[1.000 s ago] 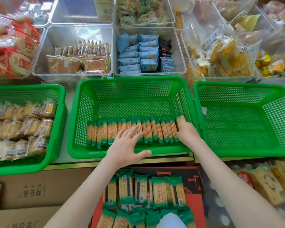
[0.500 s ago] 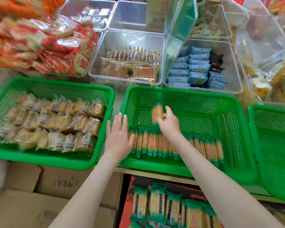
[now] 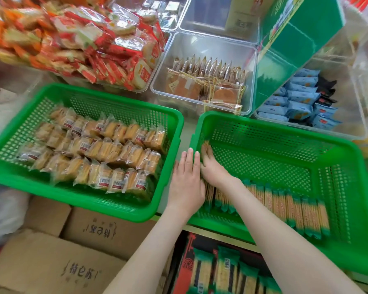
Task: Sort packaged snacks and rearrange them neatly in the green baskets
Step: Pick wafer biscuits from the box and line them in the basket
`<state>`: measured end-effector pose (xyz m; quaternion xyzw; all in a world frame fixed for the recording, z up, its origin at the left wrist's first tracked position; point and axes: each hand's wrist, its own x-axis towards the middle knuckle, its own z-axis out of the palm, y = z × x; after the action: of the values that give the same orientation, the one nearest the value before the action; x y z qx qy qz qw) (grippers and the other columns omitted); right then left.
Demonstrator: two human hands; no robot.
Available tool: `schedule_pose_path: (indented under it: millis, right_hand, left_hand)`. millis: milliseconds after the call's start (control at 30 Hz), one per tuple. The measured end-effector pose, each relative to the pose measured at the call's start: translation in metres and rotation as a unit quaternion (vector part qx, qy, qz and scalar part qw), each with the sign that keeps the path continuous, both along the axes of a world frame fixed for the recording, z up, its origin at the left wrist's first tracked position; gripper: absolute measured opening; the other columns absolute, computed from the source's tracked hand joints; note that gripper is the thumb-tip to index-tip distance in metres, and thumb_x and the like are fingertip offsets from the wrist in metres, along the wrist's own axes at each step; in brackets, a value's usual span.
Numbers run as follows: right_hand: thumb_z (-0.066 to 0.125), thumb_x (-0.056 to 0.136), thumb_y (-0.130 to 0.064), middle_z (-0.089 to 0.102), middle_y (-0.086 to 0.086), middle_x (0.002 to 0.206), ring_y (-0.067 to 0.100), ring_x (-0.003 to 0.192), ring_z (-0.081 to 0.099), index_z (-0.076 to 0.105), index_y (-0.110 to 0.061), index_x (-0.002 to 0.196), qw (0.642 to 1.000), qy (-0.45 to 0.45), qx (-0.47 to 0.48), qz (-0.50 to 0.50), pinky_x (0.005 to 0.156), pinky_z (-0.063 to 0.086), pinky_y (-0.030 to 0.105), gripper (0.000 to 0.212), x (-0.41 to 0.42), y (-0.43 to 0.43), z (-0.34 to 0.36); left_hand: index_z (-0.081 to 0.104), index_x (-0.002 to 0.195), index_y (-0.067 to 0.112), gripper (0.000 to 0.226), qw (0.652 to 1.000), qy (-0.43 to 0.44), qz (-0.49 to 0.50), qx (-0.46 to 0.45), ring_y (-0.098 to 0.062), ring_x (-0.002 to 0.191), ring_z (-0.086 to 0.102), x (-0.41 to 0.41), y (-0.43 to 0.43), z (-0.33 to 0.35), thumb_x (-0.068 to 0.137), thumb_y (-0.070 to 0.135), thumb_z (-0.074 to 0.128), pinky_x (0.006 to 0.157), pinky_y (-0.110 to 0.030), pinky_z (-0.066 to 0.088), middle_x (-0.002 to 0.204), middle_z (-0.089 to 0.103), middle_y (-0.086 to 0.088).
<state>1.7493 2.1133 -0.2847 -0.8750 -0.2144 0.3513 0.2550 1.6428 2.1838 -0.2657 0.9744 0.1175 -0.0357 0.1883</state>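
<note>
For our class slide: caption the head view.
Right hand holds a biscuit pack at the left wall of the green basket; left hand rests flat outside.

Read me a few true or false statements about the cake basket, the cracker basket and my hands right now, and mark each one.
1. The cake basket holds rows of clear-wrapped cakes. True.
2. The right hand hangs empty outside both baskets. False: it is inside the cracker basket, holding a cracker pack at the left wall.
3. The cracker row stands along the near side of its basket. True.
4. The far half of the cracker basket is packed full. False: only bare mesh floor shows there.
5. The left hand lies flat, fingers straight, beside the cracker basket's left wall. True.
</note>
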Motion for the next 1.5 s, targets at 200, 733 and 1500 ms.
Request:
schedule_pose_path:
  millis: [200,733,1500]
  right_hand:
    - [0.027,0.103,-0.04,-0.01,0.004,0.162,0.023,0.148,-0.009,-0.004,-0.022,0.155,0.972,-0.175,-0.123,0.101,0.118,-0.005,0.047,0.063,-0.016,-0.02,0.027]
    - [0.083,0.069,-0.019,0.062,0.0,0.114,0.018,0.098,0.06,0.035,-0.016,0.143,0.962,-0.247,-0.099,0.054,0.082,0.053,0.032,0.088,-0.306,-0.231,-0.004]
    - [0.063,0.084,-0.008,0.03,0.016,0.154,0.042,0.134,0.036,0.034,-0.019,0.15,0.972,-0.208,-0.054,-0.095,0.107,0.037,0.055,0.072,-0.389,-0.216,-0.055]
  left_hand:
    - [-0.001,0.154,0.009,0.072,1.0,-0.012,0.003,-0.016,-0.027,0.149,-0.008,0.002,0.0,0.004,0.097,0.026,0.04,0.121,-0.04,0.001,0.161,-0.007,-0.012]
    - [0.045,0.141,0.02,0.064,0.985,0.076,-0.149,-0.043,-0.036,0.103,0.061,-0.258,-0.102,-0.075,0.081,0.041,0.056,0.08,-0.044,0.055,0.119,0.06,-0.021]
    - [0.026,0.152,0.029,0.069,0.982,0.083,0.056,-0.161,-0.032,0.126,0.037,-0.318,-0.127,-0.078,0.092,0.011,0.055,0.099,-0.039,0.042,0.144,0.034,-0.016]
